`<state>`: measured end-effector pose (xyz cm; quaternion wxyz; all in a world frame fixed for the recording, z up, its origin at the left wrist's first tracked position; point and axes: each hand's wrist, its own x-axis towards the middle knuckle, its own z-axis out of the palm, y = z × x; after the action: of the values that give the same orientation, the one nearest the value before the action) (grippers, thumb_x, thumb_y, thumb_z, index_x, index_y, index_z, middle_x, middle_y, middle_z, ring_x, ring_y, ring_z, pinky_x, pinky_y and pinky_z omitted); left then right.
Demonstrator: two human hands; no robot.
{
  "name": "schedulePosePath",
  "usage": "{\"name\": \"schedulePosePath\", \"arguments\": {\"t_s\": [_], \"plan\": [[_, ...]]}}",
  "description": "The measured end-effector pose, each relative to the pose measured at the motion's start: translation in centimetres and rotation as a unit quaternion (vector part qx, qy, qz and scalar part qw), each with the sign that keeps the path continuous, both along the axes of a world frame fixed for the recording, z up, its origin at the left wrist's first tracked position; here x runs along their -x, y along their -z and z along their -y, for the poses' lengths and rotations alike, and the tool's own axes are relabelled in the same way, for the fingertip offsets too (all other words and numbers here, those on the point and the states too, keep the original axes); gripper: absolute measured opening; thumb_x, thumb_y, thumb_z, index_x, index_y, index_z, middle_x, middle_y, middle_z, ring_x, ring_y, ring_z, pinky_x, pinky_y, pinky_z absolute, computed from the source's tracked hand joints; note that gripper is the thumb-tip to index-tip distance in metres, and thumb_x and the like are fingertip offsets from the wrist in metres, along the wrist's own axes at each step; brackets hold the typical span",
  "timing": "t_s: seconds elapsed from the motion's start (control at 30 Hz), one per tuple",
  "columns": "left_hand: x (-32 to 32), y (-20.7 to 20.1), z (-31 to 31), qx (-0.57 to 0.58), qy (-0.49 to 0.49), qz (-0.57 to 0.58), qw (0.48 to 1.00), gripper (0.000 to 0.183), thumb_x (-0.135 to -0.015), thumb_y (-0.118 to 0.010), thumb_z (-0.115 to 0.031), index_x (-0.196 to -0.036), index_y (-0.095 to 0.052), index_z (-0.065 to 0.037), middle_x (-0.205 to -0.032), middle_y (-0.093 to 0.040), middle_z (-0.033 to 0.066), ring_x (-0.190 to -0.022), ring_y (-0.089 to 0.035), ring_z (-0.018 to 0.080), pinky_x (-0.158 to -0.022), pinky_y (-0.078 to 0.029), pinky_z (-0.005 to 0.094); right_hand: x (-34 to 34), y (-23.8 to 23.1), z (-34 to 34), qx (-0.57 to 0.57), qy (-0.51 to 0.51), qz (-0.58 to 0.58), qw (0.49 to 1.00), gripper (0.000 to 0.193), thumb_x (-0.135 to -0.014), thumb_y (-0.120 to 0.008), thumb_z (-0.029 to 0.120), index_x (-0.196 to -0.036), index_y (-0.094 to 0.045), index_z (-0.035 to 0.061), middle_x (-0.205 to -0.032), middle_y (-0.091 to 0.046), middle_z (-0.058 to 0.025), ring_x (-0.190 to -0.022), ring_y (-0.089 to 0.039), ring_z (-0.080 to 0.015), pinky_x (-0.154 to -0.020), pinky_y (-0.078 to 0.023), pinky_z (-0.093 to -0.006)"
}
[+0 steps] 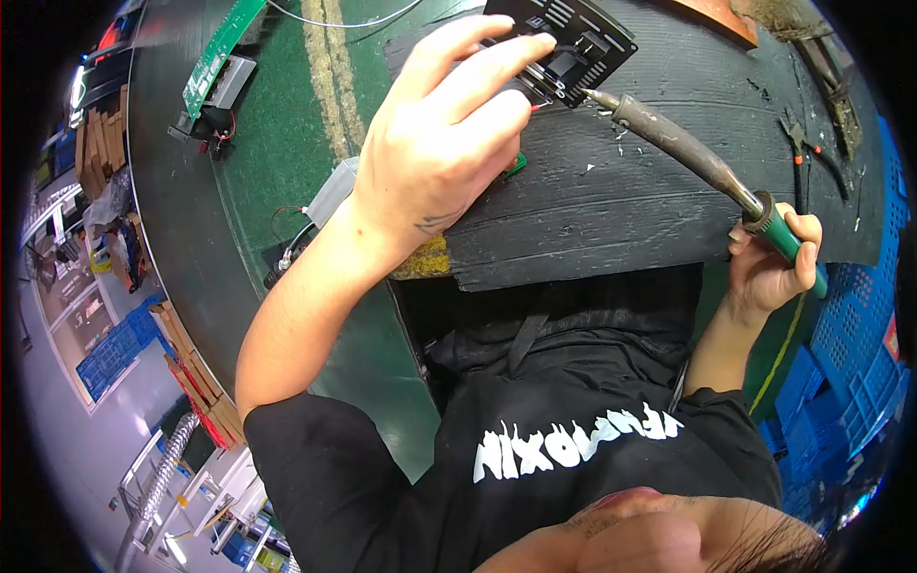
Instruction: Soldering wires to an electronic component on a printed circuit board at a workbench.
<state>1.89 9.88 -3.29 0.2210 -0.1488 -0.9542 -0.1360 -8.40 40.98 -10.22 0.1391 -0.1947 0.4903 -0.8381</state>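
Note:
At the far middle of the bench, a black circuit board (611, 46) with rows of slots is held tilted. My left hand (444, 134) grips its left side, fingers reaching over the board and thumb tucked below. A short red wire end (538, 107) shows beside that thumb. My right hand (776, 263) is closed round the green handle of a soldering iron (683, 143). Its tip meets or nearly meets the board's lower edge; I cannot tell which. The palm side of my left hand is hidden.
Orange-handled cutters (800, 153) lie on the black bench mat (611, 220) at the right. A green circuit board (218, 57) with wired parts stands far left on the green surface. Close to my left forearm lies a grey ribbon-like part (332, 193). Blue crates (860, 315) sit to the right.

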Motion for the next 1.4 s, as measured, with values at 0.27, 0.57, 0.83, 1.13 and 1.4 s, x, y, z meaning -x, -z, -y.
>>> {"name": "schedulePosePath", "arguments": {"t_s": [0.27,0.57,0.83,1.13,1.4], "plan": [[-0.2,0.9,0.0,-0.105,0.001,0.037,0.994,0.014,-0.069,-0.065,0.006,-0.071,-0.052,0.002,-0.118,-0.059,0.0155,-0.097,-0.057,0.0289,-0.082,-0.047,0.0341,-0.2,-0.1,0.2,0.001,-0.012,-0.018,1.0,0.035,-0.088,-0.051,0.036,-0.102,-0.057,0.0047,-0.079,-0.059,-0.0202,-0.054,-0.055,-0.024,-0.045,-0.046,-0.0304],[-0.4,1.3,-0.6,-0.167,-0.016,0.064,0.984,0.012,-0.075,-0.063,0.009,-0.073,-0.053,0.002,-0.118,-0.054,0.0156,-0.065,-0.057,0.0121,-0.065,-0.048,0.0258,-0.2,-0.2,0.2,-0.023,-0.041,-0.085,0.995,0.038,-0.09,-0.05,0.038,-0.104,-0.056,0.003,-0.079,-0.06,-0.0225,-0.055,-0.057,-0.0243,-0.048,-0.047,-0.0315],[-0.5,1.3,-0.8,-0.147,-0.024,0.075,0.986,0.01,-0.077,-0.061,0.01,-0.078,-0.054,0.003,-0.119,-0.05,0.0142,-0.065,-0.058,0.0111,-0.058,-0.048,0.0241,-0.3,-0.2,0.4,-0.033,-0.044,-0.097,0.994,0.037,-0.091,-0.05,0.036,-0.105,-0.056,0.0029,-0.078,-0.06,-0.0231,-0.056,-0.057,-0.0243,-0.051,-0.048,-0.0324],[-0.8,0.9,-1.2,-0.161,-0.057,0.102,0.98,0.026,-0.062,-0.064,0.009,-0.086,-0.06,-0.001,-0.113,-0.054,0.0109,-0.082,-0.052,0.0221,-0.073,-0.047,0.0325,-0.7,-0.4,0.8,-0.045,-0.043,-0.099,0.993,0.036,-0.091,-0.05,0.035,-0.105,-0.056,0.003,-0.078,-0.06,-0.0228,-0.057,-0.057,-0.0245,-0.053,-0.048,-0.0327],[-0.4,0.8,-1.5,-0.139,-0.047,0.072,0.987,0.012,-0.075,-0.063,0.007,-0.079,-0.053,0.003,-0.116,-0.053,0.0141,-0.064,-0.056,0.0144,-0.06,-0.047,0.0259,-0.5,-0.7,0.2,-0.052,-0.032,-0.099,0.993,0.036,-0.09,-0.05,0.035,-0.105,-0.056,0.0027,-0.078,-0.06,-0.0228,-0.056,-0.057,-0.0246,-0.052,-0.048,-0.0325]]}}
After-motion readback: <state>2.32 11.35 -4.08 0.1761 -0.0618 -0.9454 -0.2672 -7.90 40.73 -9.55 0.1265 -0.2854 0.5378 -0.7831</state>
